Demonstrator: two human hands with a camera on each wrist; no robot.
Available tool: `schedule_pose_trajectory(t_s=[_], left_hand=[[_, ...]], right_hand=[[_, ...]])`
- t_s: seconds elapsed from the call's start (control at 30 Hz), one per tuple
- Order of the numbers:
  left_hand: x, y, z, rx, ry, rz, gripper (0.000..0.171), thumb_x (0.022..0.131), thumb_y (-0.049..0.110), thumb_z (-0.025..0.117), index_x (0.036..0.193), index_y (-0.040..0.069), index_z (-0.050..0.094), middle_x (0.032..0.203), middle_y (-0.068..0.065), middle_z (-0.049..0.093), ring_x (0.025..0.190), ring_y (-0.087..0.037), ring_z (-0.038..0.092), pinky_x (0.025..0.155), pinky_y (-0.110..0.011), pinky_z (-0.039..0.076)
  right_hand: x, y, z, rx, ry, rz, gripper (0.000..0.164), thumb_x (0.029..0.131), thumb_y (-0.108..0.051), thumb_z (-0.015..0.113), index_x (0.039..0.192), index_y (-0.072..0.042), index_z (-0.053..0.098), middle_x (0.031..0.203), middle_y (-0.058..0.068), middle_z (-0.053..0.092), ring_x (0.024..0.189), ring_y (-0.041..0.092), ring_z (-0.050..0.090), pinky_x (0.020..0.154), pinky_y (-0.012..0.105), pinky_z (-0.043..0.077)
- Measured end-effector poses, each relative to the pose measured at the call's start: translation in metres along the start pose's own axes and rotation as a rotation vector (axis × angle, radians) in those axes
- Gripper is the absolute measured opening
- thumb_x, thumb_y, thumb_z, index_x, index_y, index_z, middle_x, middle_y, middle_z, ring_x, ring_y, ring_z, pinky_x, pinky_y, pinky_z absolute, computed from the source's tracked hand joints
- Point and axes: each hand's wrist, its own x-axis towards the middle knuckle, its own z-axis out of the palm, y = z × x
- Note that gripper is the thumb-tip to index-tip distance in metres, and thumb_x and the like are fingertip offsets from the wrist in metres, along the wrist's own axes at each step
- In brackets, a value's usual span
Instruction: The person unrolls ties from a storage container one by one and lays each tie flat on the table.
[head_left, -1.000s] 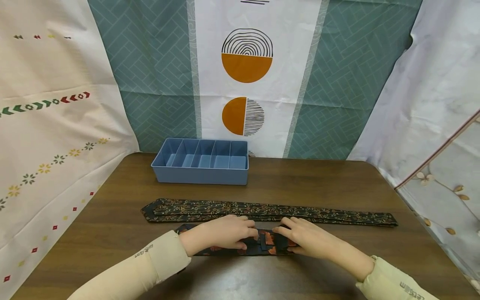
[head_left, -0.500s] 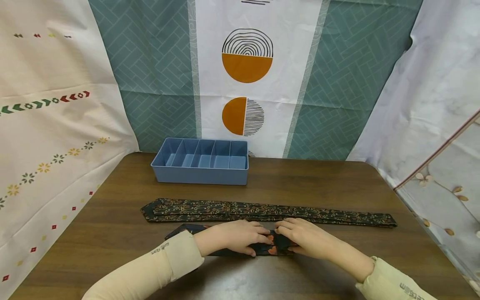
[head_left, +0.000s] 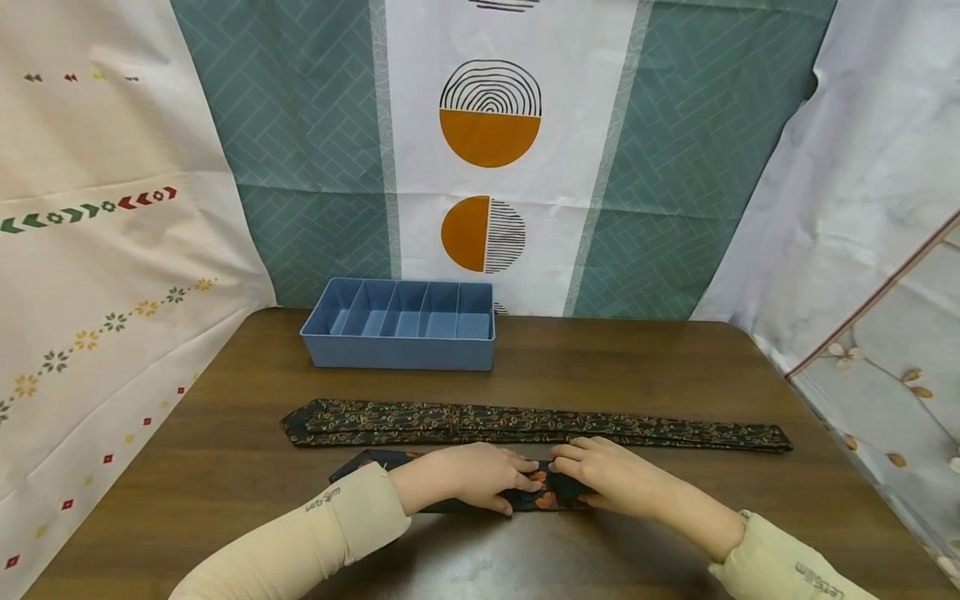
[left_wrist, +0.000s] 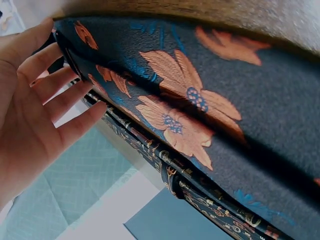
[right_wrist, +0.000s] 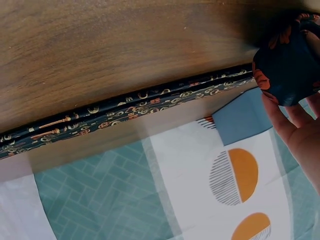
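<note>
A dark necktie with orange flowers (left_wrist: pixel 195 107) lies along the table near the front edge. My left hand (head_left: pixel 476 479) rests on it with fairly straight fingers, the thumb near one edge and the fingers by the other. To the right, my right hand (head_left: pixel 611 475) holds the folded-over end of this flowered necktie (right_wrist: pixel 287 65), its fingers curled against the bend. Part of the fold is hidden by that hand. Behind both hands a second necktie, black with a small gold pattern (head_left: pixel 487 421), lies doubled lengthwise, its pointed end to the left.
A blue tray (head_left: pixel 401 352) divided into several compartments stands at the back left of the brown wooden table (head_left: pixel 637 358). Patterned cloths hang behind the table (head_left: pixel 315 167) and on both sides.
My left hand has slid right along the flowered necktie, toward my right hand, uncovering more of its left end. Since half a second ago both hands have hardly moved.
</note>
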Motion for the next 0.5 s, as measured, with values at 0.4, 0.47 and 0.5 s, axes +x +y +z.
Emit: schedule_pose_trajectory(t_s=[0.4, 0.47, 0.5], left_hand=[[-0.0058, -0.0006, 0.0048, 0.038, 0.055, -0.003, 0.053, 0.091, 0.039, 0.059, 0.141, 0.027, 0.045, 0.148, 0.003, 0.039, 0.133, -0.011, 0.043, 0.101, -0.026, 0.045], [-0.0067, -0.0009, 0.0052, 0.042, 0.06, -0.001, 0.053, 0.091, 0.039, 0.06, 0.141, 0.027, 0.045, 0.148, 0.002, 0.04, 0.133, -0.011, 0.043, 0.101, -0.026, 0.045], [-0.0072, -0.001, 0.0054, 0.043, 0.062, 0.001, 0.053, 0.09, 0.038, 0.06, 0.141, 0.027, 0.045, 0.148, 0.002, 0.04, 0.133, -0.012, 0.044, 0.101, -0.025, 0.044]], right_hand=[[0.0032, -0.0012, 0.0041, -0.009, -0.001, -0.006, 0.047, 0.073, -0.022, 0.082, 0.115, -0.018, 0.061, 0.113, 0.001, 0.055, 0.094, 0.016, 0.059, 0.082, 0.034, 0.054], [0.0035, -0.0011, 0.0043, -0.013, 0.009, -0.013, 0.047, 0.071, -0.022, 0.083, 0.113, -0.017, 0.061, 0.111, 0.001, 0.055, 0.091, 0.015, 0.059, 0.081, 0.034, 0.054], [0.0037, -0.001, 0.0044, -0.015, 0.013, -0.018, 0.047, 0.071, -0.022, 0.083, 0.111, -0.017, 0.06, 0.109, 0.0, 0.055, 0.09, 0.015, 0.059, 0.08, 0.033, 0.054]])
